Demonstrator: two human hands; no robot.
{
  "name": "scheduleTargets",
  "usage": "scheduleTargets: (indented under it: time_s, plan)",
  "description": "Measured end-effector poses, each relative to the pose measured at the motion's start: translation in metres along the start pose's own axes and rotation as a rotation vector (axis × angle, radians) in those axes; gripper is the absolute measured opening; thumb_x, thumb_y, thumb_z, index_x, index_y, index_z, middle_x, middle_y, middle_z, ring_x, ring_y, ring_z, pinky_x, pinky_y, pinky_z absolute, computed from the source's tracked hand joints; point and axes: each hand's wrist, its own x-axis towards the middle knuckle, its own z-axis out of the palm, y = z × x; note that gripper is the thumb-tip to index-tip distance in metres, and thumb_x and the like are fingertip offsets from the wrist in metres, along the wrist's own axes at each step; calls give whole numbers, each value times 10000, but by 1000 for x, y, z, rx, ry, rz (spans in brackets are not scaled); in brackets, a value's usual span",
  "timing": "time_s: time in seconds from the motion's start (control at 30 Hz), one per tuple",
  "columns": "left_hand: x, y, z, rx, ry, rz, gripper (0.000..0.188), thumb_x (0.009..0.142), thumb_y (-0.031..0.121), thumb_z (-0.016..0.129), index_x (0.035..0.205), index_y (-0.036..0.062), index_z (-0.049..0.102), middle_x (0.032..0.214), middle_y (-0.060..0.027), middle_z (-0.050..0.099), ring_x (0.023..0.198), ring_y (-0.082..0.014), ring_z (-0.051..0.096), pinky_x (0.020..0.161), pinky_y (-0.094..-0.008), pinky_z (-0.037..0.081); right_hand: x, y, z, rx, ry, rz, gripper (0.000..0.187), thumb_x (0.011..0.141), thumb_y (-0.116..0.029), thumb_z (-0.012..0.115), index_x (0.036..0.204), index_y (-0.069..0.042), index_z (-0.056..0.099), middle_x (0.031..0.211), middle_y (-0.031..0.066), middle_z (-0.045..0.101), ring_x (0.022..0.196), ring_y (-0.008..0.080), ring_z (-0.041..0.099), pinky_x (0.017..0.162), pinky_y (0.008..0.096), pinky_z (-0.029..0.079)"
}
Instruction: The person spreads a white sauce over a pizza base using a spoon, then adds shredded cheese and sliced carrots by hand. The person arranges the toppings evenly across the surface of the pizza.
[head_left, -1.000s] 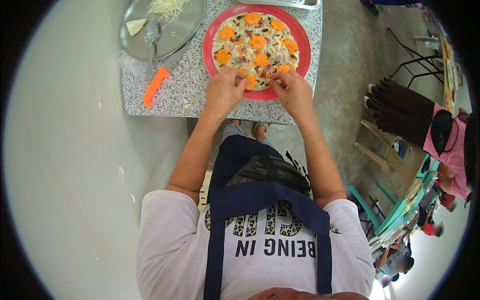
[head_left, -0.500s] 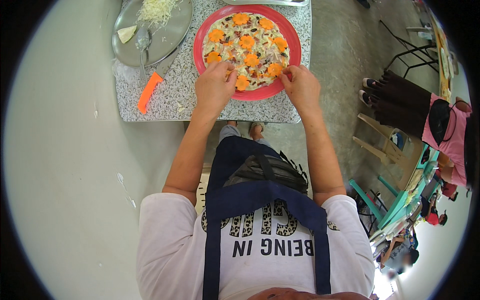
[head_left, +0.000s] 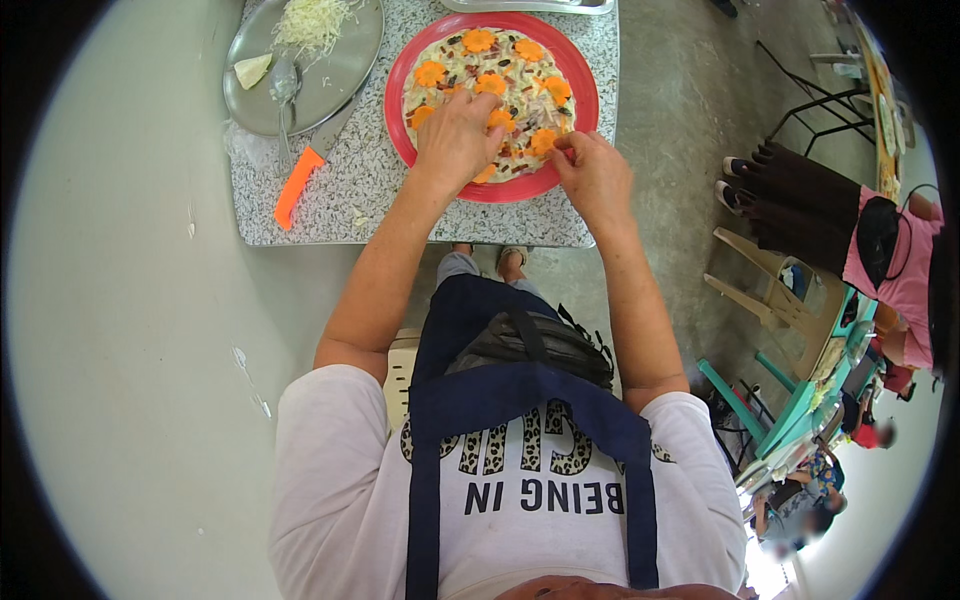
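A round red plate [head_left: 591, 95] holds a pale, creamy salad [head_left: 525, 85] with shredded bits, dark raisins and small reddish pieces. Several orange carrot flowers [head_left: 478, 40] lie on top. My left hand [head_left: 455, 140] reaches over the plate's middle, thumb and fingers closed round the edges of one carrot flower [head_left: 501, 121]. At the lower right rim is my right hand [head_left: 592, 168], its thumb and fingertips pinched together beside another carrot flower [head_left: 543, 141]. Anything inside that pinch is too small to make out.
A grey metal tray [head_left: 345, 75] at the left bears grated white shreds [head_left: 308, 25], a pale wedge [head_left: 252, 70] and a spoon [head_left: 285, 85]. An orange-handled knife [head_left: 298, 190] lies beside it on the speckled table [head_left: 400, 225]. Another person [head_left: 800, 205] stands at the right.
My left hand has moved up and right, from the plate's lower left to its middle. My right hand has shifted slightly left, still pinched at the rim.
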Motion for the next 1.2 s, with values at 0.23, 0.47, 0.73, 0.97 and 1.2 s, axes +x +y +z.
scheduleTargets:
  time_s: [0.23,0.47,0.73,0.97,1.2]
  plan:
    - [7,0,1,25,-57,18,294,777,250,710,1019,94,651,956,-115,604,867,-310,638,739,-423,513,0,-10,0,65,8,-24,137,793,-203,685,882,-99,690,819,97,634,762,296,643,652,419,504]
    - [3,-12,-17,-262,-20,-21,181,772,162,712,883,31,656,859,-116,621,788,-253,644,695,-352,510,-2,-3,-4,170,22,1,137,803,-201,684,888,-93,686,812,87,632,764,282,641,642,411,491]
    - [-6,-14,-6,-202,227,172,97,789,111,691,867,60,662,824,-74,615,760,-245,635,659,-339,513,-5,-2,-6,161,40,-26,125,825,-206,667,889,-100,684,813,79,634,763,277,639,644,406,490]
    - [-18,-14,5,-80,199,260,96,770,122,700,855,89,667,840,-69,571,802,-269,621,668,-374,520,9,-10,7,199,127,-99,136,819,-231,676,898,-122,691,807,72,627,748,284,642,630,401,500]
    - [-26,-11,2,-113,196,197,86,796,124,689,863,76,666,856,-76,574,803,-280,627,659,-381,517,32,-29,19,104,101,-143,169,809,-255,680,861,-95,679,839,90,628,746,291,646,630,411,507]
